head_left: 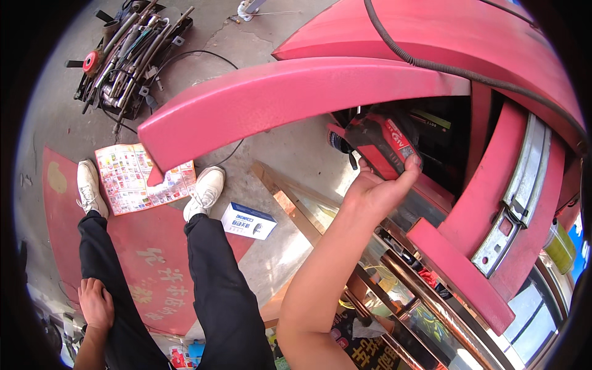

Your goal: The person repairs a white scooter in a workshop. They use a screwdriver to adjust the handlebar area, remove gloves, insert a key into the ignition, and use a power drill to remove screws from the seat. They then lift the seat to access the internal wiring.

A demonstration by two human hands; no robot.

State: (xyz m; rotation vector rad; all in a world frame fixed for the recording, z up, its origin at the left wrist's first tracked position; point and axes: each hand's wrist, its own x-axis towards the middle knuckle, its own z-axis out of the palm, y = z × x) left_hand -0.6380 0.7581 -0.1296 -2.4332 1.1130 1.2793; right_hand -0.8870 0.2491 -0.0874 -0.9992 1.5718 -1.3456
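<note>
My right hand (376,188) reaches up into the opening of a pink metal frame (296,92). Its thumb and fingers are closed on a red-and-black cordless tool (385,142), gripped at its battery end. The tool's far end is lost in the dark inside the opening. Beside that hand, a slotted metal slide rail (527,191) runs along a pink curved bar (487,179). My left hand (97,302) lies on my left thigh, holding nothing, with its fingers loosely bent over the dark trousers.
A heap of metal tools (132,58) sits on the concrete at the far left. Between my shoes lies a printed sheet (126,185) on a red mat (148,265). A blue-and-white box (248,221) is close by. Copper-coloured tubes (425,302) stand below my right arm; a dark hose (468,71) crosses above.
</note>
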